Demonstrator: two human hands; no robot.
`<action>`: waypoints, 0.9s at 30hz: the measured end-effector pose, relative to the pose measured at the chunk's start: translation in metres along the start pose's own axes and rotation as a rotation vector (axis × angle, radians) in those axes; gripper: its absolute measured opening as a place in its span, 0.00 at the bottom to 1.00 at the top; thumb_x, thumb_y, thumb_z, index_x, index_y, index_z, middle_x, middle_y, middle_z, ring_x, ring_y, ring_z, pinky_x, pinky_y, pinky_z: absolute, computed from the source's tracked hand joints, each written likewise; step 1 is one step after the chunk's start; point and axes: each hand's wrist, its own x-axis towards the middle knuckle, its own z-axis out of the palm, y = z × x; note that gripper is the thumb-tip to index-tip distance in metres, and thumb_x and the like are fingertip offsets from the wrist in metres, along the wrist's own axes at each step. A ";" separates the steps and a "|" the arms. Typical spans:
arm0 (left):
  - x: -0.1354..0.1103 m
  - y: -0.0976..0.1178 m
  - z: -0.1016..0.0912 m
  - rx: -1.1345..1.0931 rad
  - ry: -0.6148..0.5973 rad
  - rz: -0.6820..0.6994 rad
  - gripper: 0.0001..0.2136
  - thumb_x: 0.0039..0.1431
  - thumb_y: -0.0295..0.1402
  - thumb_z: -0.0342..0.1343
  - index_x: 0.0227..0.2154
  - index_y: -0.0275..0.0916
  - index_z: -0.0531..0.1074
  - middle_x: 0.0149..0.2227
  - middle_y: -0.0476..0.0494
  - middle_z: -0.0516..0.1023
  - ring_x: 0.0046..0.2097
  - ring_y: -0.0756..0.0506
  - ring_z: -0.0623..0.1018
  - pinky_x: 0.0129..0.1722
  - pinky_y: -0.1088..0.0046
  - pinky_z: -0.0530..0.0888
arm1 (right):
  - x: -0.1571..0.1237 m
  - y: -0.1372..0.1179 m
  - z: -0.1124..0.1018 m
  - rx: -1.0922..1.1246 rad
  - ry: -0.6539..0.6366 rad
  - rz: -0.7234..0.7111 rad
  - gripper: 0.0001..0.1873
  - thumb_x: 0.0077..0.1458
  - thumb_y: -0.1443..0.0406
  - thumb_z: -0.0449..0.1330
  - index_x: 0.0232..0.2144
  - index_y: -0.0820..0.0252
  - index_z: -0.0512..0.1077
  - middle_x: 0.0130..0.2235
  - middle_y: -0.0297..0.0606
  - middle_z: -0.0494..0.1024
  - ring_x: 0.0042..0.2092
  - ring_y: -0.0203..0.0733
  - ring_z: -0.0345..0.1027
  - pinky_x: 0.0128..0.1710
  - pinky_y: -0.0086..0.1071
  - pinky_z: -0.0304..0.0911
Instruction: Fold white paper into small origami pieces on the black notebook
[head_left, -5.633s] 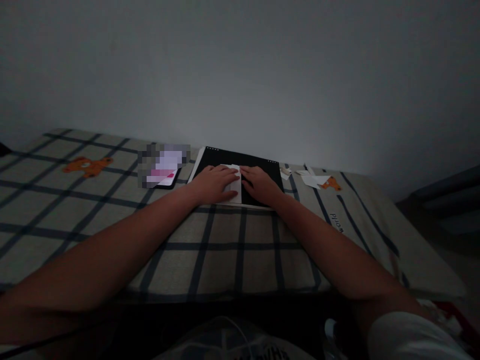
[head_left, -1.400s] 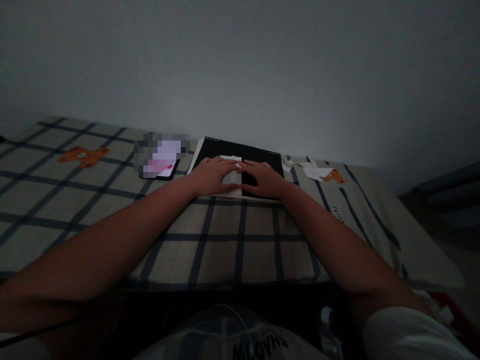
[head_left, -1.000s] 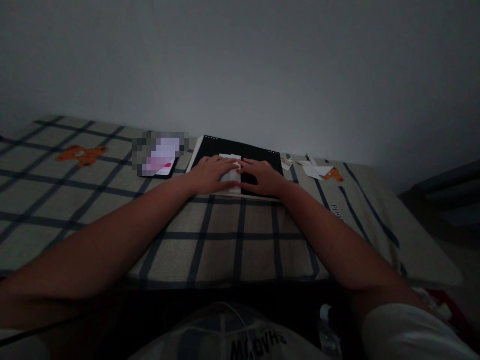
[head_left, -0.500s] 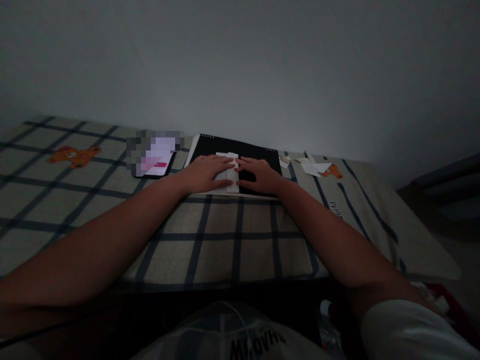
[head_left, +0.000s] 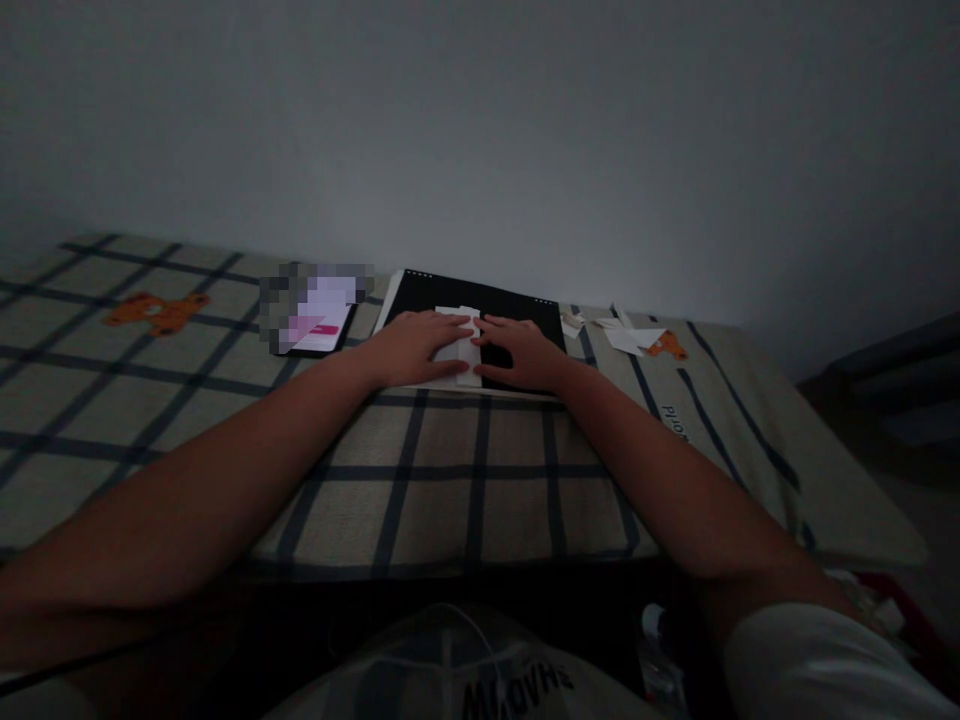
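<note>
A folded white paper (head_left: 462,347) lies on a black board (head_left: 487,300) at the far edge of a checked bed cover. My left hand (head_left: 411,346) rests flat on the paper's left half, fingers stretched out and pressing it down. My right hand (head_left: 519,352) lies flat beside it, with its fingertips on the paper's right edge. Both hands nearly touch over the paper, which they partly hide.
A phone (head_left: 313,320) with a lit, blurred screen lies left of the board. White paper scraps (head_left: 626,335) sit to the right by an orange bear print. The checked cover (head_left: 450,490) ends at a plain wall behind and drops off at the right.
The paper has gone from a narrow strip to a wider folded shape. Both hands stayed flat on it, with the fingers shifting slightly. The view drifted a little.
</note>
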 end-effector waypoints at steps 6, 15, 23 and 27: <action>0.001 -0.008 0.002 -0.064 0.072 -0.005 0.26 0.65 0.46 0.47 0.61 0.37 0.66 0.64 0.40 0.65 0.64 0.43 0.65 0.63 0.65 0.59 | 0.001 0.000 0.000 -0.003 -0.015 0.008 0.27 0.57 0.52 0.59 0.55 0.58 0.70 0.65 0.48 0.63 0.67 0.57 0.53 0.59 0.55 0.53; 0.004 -0.003 0.000 0.019 0.039 -0.042 0.25 0.66 0.47 0.45 0.58 0.37 0.68 0.62 0.40 0.69 0.62 0.42 0.68 0.61 0.65 0.62 | 0.001 0.000 0.000 -0.014 -0.016 -0.003 0.26 0.58 0.51 0.58 0.53 0.58 0.72 0.65 0.49 0.63 0.66 0.56 0.54 0.58 0.55 0.55; 0.006 -0.002 0.004 0.064 0.070 -0.055 0.25 0.65 0.47 0.44 0.58 0.39 0.65 0.64 0.41 0.66 0.63 0.38 0.64 0.60 0.57 0.63 | 0.001 0.000 0.000 0.012 -0.003 0.009 0.28 0.57 0.52 0.59 0.56 0.58 0.69 0.64 0.49 0.64 0.66 0.55 0.54 0.58 0.55 0.54; 0.006 -0.003 0.005 0.062 0.052 -0.088 0.26 0.65 0.48 0.44 0.61 0.41 0.62 0.65 0.42 0.64 0.64 0.38 0.63 0.60 0.57 0.61 | 0.002 0.000 0.000 0.004 -0.011 0.005 0.27 0.57 0.52 0.59 0.55 0.59 0.70 0.65 0.50 0.63 0.66 0.57 0.54 0.58 0.55 0.54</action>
